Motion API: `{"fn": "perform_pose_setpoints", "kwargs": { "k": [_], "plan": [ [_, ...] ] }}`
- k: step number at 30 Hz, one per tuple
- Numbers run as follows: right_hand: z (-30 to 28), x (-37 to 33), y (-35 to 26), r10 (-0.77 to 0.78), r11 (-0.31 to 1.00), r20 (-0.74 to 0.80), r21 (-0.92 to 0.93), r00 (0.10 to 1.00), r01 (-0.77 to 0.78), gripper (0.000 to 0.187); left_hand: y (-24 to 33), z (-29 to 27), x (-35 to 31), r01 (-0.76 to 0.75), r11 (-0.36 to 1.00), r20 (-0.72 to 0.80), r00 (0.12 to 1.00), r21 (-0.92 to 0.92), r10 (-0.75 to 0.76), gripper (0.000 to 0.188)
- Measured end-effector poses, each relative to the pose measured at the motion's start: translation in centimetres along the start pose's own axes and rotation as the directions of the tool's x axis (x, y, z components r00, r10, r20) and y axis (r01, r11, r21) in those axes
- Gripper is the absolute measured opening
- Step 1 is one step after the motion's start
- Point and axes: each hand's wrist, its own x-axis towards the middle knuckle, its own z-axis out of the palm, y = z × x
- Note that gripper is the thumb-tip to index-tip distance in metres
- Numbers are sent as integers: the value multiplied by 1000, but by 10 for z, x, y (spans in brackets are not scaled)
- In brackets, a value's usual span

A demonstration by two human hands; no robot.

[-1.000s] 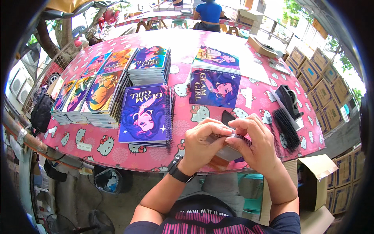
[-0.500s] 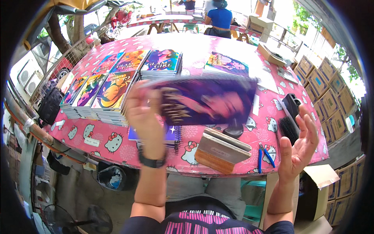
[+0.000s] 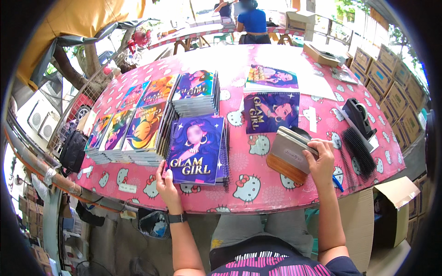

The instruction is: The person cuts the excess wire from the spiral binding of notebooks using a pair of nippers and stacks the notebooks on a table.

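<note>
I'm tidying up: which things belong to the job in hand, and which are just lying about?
Likely job:
purple illustrated notebook at left hand
grey-and-brown wooden block at right hand

Likely lying about:
soft black bag
brown cardboard boxes

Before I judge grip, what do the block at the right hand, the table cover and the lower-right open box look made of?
Block: probably wood, brown and grained below; its smooth grey face is unclear.
Table cover: likely glossy plastic, judging by its sheen.
Box: cardboard, matte brown with bent flap.

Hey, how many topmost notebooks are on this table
9: three notebooks back left, three in front of them, one purple one by the left hand, two at right. Others beneath are mostly hidden.
</note>
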Motion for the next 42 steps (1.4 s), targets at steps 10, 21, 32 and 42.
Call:
{"fn": "perform_pose_setpoints", "kwargs": {
  "k": [10, 21, 32, 42],
  "plan": [
    [222, 64, -73, 20, 707, 328, 663, 945, -245, 49, 9, 38, -4, -18, 983, -102, 995, -182, 0, 39],
    [267, 68, -88, 156, 207, 508, 822, 847, -531, 35, 6, 27, 21, 67, 979, -185, 977, -193, -104, 48],
    [282, 70, -91, 163, 345, 432, 817, 887, -461, 44, 5, 34, 10, 140, 962, -107, 980, -233, -168, 49],
    [270, 59, -92, 179, 42, 488, 864, 854, -502, 39, -23, 30, 8, 217, 892, -73, 961, -397, -266, 64]
  ]
}}
